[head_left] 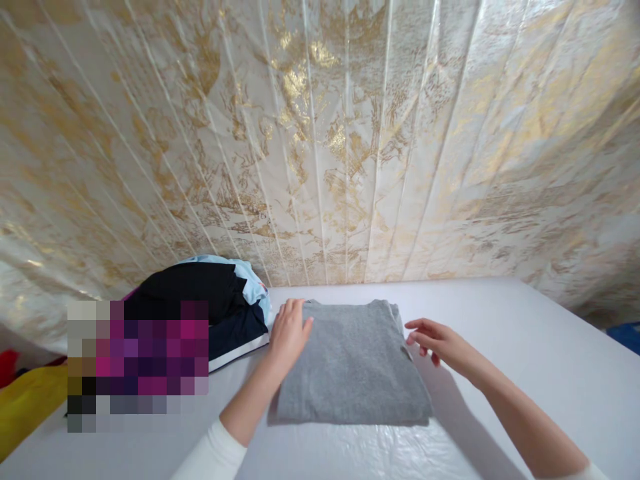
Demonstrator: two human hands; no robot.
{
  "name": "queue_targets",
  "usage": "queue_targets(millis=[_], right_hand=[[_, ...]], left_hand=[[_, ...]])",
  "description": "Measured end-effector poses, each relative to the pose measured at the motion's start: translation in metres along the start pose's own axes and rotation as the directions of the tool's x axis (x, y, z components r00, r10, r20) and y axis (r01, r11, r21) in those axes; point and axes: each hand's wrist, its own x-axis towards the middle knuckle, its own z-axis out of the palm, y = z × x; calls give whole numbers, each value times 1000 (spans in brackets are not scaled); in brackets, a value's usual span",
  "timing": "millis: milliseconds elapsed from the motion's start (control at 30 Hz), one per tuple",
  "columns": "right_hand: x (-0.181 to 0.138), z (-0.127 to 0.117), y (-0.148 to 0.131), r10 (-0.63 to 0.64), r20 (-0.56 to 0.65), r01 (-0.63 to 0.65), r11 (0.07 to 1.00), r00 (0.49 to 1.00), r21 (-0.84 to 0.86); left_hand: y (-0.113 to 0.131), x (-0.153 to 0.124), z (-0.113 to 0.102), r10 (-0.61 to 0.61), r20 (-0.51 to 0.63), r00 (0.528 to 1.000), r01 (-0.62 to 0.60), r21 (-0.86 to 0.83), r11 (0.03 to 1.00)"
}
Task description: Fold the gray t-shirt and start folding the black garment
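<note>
A grey garment [355, 367], folded into a neat rectangle, lies flat on the white table [540, 353] in front of me. My left hand [289, 333] rests palm down on its upper left corner, fingers stretched out. My right hand [434, 341] hovers at the garment's upper right edge with the fingers loosely spread and the tips touching or just off the cloth. Neither hand holds anything.
A pile of clothes [215, 307], black, navy and light blue, sits on the table's left side beside a blurred patch. Yellow and red cloth [25, 400] lies at the far left edge. A white and gold foil-like sheet [320, 133] hangs behind the table.
</note>
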Motion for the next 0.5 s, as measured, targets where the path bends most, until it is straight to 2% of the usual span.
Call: queue_targets(millis=[100,200,400,500], right_hand=[[44,6,-8,-27,-159,-6,979,987,-205],[73,16,-15,-56,-242,-29,942,969,-334],[79,23,-18,-203,-262,63,886,943,-460],[78,23,-15,-245,-254,134,913,936,-386]], left_hand=[[-28,32,-6,-103,0,995,103,31,994],[-40,48,-1,-157,46,987,155,35,987],[-40,50,10,-177,80,981,179,-14,984],[-42,48,10,-179,67,981,184,-65,981]])
